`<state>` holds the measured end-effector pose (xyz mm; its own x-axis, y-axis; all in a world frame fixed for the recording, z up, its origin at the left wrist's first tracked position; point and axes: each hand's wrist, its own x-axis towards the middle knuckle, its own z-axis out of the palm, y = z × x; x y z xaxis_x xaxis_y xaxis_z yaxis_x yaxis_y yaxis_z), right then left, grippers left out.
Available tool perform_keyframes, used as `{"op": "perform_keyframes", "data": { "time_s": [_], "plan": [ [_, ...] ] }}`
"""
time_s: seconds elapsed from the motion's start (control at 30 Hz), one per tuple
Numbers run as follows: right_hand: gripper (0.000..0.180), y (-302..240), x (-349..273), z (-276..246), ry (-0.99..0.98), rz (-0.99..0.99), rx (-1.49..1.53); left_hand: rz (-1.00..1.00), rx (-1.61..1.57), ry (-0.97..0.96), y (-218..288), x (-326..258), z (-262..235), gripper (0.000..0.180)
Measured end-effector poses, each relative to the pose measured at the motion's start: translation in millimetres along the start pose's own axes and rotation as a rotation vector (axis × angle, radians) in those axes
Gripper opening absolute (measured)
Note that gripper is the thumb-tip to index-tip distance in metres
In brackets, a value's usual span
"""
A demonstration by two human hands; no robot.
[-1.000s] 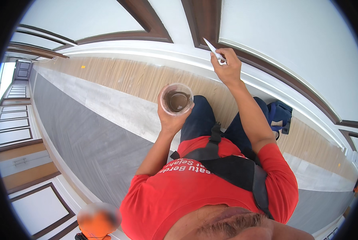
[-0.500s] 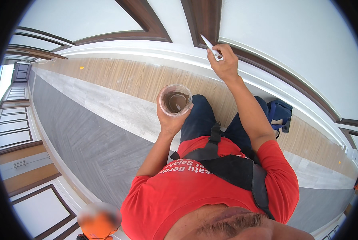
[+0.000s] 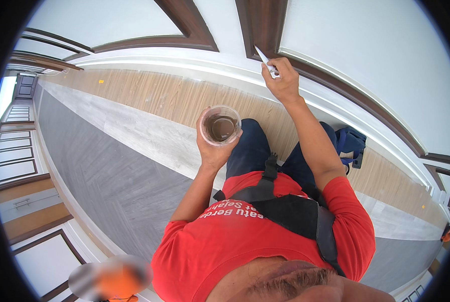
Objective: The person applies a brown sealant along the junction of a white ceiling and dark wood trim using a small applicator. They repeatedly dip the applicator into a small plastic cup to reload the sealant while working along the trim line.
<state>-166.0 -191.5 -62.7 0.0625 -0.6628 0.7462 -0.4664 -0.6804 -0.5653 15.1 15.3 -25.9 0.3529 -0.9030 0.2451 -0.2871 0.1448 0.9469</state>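
Brown liquid fills the clear cup [image 3: 220,126] clasped in my left hand [image 3: 212,151] mid-frame; my right hand [image 3: 282,80] pinches a white tool [image 3: 263,56] against the dark trim [image 3: 265,25] up top.

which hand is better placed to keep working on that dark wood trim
Right. The right hand already holds the thin white tool with its tip at the dark wood trim; the left hand is lower, occupied holding the clear cup.
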Motion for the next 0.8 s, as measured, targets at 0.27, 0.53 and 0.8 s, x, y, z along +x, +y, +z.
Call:
{"op": "perform_keyframes", "data": {
  "time_s": [0.27,0.53,0.8],
  "plan": [
    [0.018,-5,5,0,0.022,0.016,0.005,0.013,0.019,0.003,-3,-1,-3,0.096],
    [0.015,4,-2,2,0.023,-0.047,-0.025,0.018,-0.003,-0.001,0,1,-2,0.096],
    [0.017,-3,3,0,0.018,-0.002,-0.011,-0.004,-0.012,0.002,1,0,-3,0.096]
  ]
}}
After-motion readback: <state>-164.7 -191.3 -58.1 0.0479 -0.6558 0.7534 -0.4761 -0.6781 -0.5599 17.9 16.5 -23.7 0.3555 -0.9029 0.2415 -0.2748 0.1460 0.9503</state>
